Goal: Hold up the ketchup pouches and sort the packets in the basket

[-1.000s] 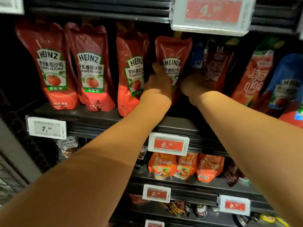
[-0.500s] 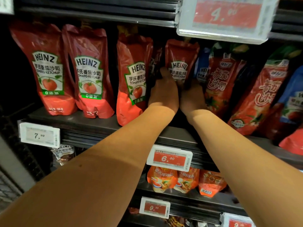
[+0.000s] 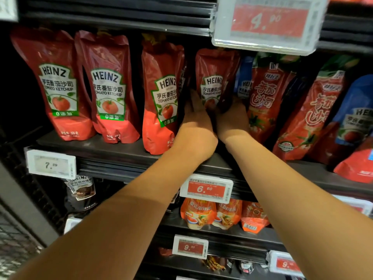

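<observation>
Head view: left hand (image 3: 196, 116) and right hand (image 3: 232, 118) cupped against either side of upright red Heinz ketchup pouch (image 3: 215, 77), fingers reaching behind, grip unclear. Pouch set back on dark metal shelf (image 3: 121, 150), between tilted red Heinz pouch (image 3: 161, 98) and red tomato-sauce pouch (image 3: 266, 98).
</observation>
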### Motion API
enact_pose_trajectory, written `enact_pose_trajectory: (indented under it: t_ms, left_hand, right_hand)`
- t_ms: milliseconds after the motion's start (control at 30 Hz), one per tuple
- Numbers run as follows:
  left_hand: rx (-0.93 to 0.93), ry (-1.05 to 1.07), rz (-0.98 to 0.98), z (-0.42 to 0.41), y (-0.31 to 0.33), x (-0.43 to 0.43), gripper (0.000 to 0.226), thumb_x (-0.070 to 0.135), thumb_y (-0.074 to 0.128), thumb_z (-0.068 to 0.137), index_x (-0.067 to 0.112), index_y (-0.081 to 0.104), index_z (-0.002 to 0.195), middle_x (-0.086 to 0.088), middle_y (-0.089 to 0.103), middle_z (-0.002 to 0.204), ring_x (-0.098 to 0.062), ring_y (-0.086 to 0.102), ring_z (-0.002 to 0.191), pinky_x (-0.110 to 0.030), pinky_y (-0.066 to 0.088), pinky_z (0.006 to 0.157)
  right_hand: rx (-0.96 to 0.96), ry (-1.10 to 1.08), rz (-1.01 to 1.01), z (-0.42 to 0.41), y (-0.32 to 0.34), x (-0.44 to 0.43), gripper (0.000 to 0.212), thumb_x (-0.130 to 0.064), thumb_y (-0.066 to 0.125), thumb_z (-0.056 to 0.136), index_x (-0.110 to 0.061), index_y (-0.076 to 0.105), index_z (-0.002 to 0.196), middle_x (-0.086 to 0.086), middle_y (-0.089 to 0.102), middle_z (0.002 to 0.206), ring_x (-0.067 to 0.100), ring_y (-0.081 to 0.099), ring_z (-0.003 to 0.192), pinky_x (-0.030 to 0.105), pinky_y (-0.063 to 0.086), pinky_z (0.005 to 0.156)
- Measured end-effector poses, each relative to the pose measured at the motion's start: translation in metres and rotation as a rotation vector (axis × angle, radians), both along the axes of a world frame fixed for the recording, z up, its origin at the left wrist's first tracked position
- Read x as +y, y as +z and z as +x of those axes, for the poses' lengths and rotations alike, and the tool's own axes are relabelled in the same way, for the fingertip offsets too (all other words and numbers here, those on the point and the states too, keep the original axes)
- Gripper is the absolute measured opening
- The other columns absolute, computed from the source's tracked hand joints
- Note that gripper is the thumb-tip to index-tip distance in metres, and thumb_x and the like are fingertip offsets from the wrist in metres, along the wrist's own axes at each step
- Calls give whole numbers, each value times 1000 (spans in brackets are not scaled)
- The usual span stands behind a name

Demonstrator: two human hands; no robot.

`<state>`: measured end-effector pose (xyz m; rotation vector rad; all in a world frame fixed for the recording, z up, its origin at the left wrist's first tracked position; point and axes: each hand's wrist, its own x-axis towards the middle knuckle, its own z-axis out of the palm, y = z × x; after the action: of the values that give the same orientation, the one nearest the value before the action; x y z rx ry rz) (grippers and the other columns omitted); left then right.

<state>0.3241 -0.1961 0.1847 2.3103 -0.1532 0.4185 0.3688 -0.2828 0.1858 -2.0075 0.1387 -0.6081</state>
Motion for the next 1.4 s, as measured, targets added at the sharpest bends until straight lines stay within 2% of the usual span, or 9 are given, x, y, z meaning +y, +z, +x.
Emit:
enact_pose_trajectory:
  t_ms: [133, 200, 300, 533, 767, 900, 1033, 1133, 1400]
  left_hand:
    - [-143, -23, -40, -45, -21, 18, 61, 16, 62, 88, 16, 39, 145, -9, 55, 123, -28, 55, 109, -17, 38, 85]
    - [-124, 17, -121, -51, -21, 27, 35, 20, 62, 88, 18, 54, 122, -1, 61, 94, -20, 60, 87, -31, 48, 77]
    - [-125, 79, -210, -47, -18, 41, 16, 22, 64, 85, 25, 56, 98, 11, 62, 72, -3, 59, 71, -23, 46, 62]
    - [70, -69, -424, -28, -10, 70, 6, 15, 64, 88, 16, 67, 83, -4, 71, 60, -16, 63, 41, -24, 46, 39]
    - [178, -171, -605, -29, -3, 86, 15, 14, 64, 93, 6, 67, 80, -9, 72, 64, -16, 55, 39, -21, 36, 35]
    - [173, -148, -589, -39, -1, 82, 13, 14, 65, 93, 1, 65, 90, -2, 72, 65, -11, 56, 45, -20, 40, 41]
    - [152, -174, -651, -67, 4, 78, 6, 12, 66, 92, 16, 68, 96, 1, 71, 68, -10, 59, 53, -21, 45, 46]
    - [193, -236, -647, -99, 9, 67, 12, 11, 65, 92, 21, 69, 96, 1, 72, 71, -9, 62, 59, -20, 47, 48]
    - [308, -354, -656, -186, 29, 35, 20, 2, 66, 90, 21, 69, 94, -3, 70, 71, -14, 61, 63, -24, 52, 52]
  right_hand:
    - [41, 12, -35, -11, -9, 1, 71, -39, 73, 86, -15, 42, 145, 8, 60, 137, 29, 58, 124, 26, 42, 92]
    - [56, 37, -56, -14, -12, 2, 78, -42, 78, 81, -15, 40, 144, 8, 57, 140, 28, 55, 126, 26, 41, 93]
    - [74, 49, -97, -12, -11, 5, 88, -43, 81, 77, -16, 36, 147, 9, 48, 147, 29, 47, 133, 35, 42, 106]
    - [191, -15, -148, -1, -14, 12, 102, -61, 77, 68, -19, 28, 147, 15, 43, 147, 37, 47, 131, 46, 43, 105]
    - [221, -57, -163, -9, -9, 15, 117, -64, 79, 66, -9, 19, 150, 17, 35, 151, 37, 38, 138, 44, 38, 109]
    - [185, -19, -89, -46, -2, 9, 87, -51, 78, 77, -8, 35, 139, 16, 45, 140, 35, 45, 129, 40, 42, 104]
    - [115, 76, 39, -106, -2, -6, 32, -41, 69, 88, -20, 51, 104, 1, 61, 103, 18, 61, 95, 21, 44, 64]
    - [57, 149, 125, -155, 5, -20, 25, -36, 69, 90, -28, 52, 106, -4, 58, 97, 1, 56, 84, 14, 44, 68]
    - [65, 72, 318, -279, 34, -58, 11, -18, 70, 91, -23, 60, 91, -9, 60, 74, 4, 57, 66, 25, 54, 62]
